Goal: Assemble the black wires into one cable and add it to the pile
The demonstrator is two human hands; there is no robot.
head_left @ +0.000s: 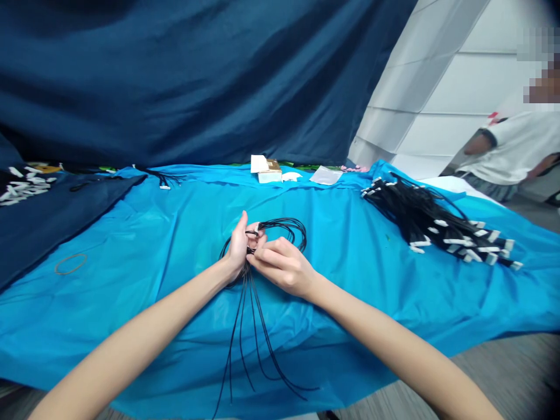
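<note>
A looped bundle of thin black cables [301, 228] hangs between my two hands above the blue cloth. My left hand [238, 248] is closed round the bundle, thumb pointing up. A small white connector [256, 227] shows by its fingers. From the right, my right hand [284, 265] pinches the cables close to the left palm. Its fingertips hide exactly which part they grip. Several loose cable ends fan out below the hands toward the table's near edge.
A pile of black cables with white connectors [411, 216] lies at the right. More white connectors [26, 184] sit far left on dark cloth, near a thin brown ring [70, 264]. A small box [269, 172] stands at the back. A person [511, 146] is at the far right.
</note>
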